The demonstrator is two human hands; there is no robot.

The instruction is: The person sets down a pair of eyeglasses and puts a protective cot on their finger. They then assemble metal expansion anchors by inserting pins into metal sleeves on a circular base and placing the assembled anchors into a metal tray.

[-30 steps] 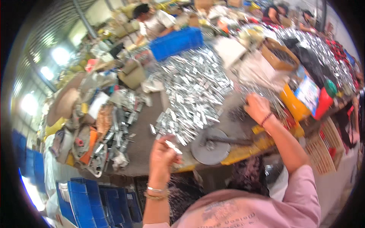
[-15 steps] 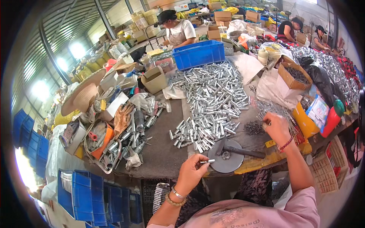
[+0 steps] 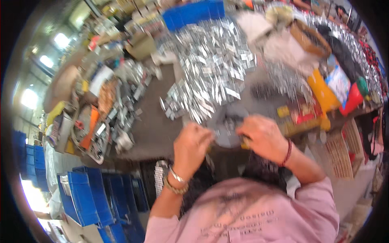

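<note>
Motion blurs the whole view. My left hand (image 3: pixel 189 146) is at the table's front edge, left of a grey round plate (image 3: pixel 227 139). Its thumb and fingers stay pinched as they were on a small silver metal tube, whose outline is now smeared. On the plate's right side is my right hand (image 3: pixel 264 135), fingertips pressed together; whatever they hold is too small and blurred to name. A dark hammer (image 3: pixel 230 116) lies across the plate, its handle mostly hidden by my right hand. Beyond spreads a large heap of silver metal tubes (image 3: pixel 210 67).
A blue bin (image 3: pixel 193 14) stands behind the heap. Tools and a glove (image 3: pixel 106 97) clutter the left side. To the right lie small dark pins (image 3: pixel 261 90), thin metal rods (image 3: pixel 289 79), a yellow pouch (image 3: pixel 323 90) and a red bottle (image 3: pixel 352 99). Blue crates (image 3: pixel 87 198) stand below left.
My right hand has come from the dark pins to the plate, close to my left hand. My left hand has shifted slightly up and left in view. The view has tilted downward.
</note>
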